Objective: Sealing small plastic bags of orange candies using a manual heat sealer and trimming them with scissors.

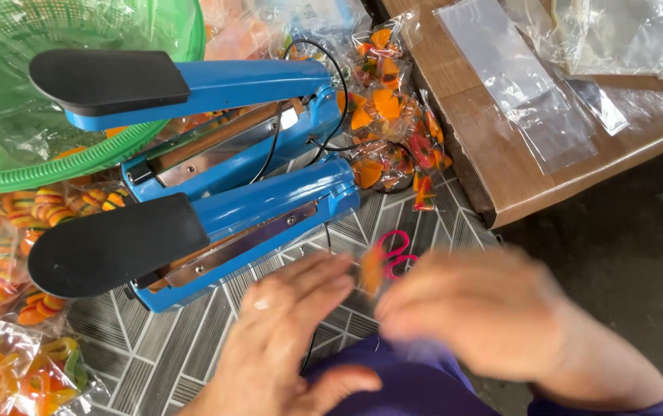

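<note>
My left hand (pixel 285 339) is spread flat, fingers apart, just in front of the nearer blue heat sealer (pixel 270 204). My right hand (pixel 478 308) is motion-blurred beside it, with a small orange candy piece or packet (pixel 372 268) between the two hands' fingertips; which hand grips it cannot be told. Pink-handled scissors (pixel 397 250) lie on the patterned mat just beyond the fingers. A second blue sealer (pixel 239 85) stands behind the first, both with black handle pads and raised arms.
A green plastic basket (pixel 77 166) sits at upper left. Clear bags of orange and red gummy candy (pixel 385 108) are piled behind the sealers, and more bags (pixel 15 370) lie at left. A brown cardboard surface (pixel 501 177) with empty clear bags (pixel 524 92) is at right.
</note>
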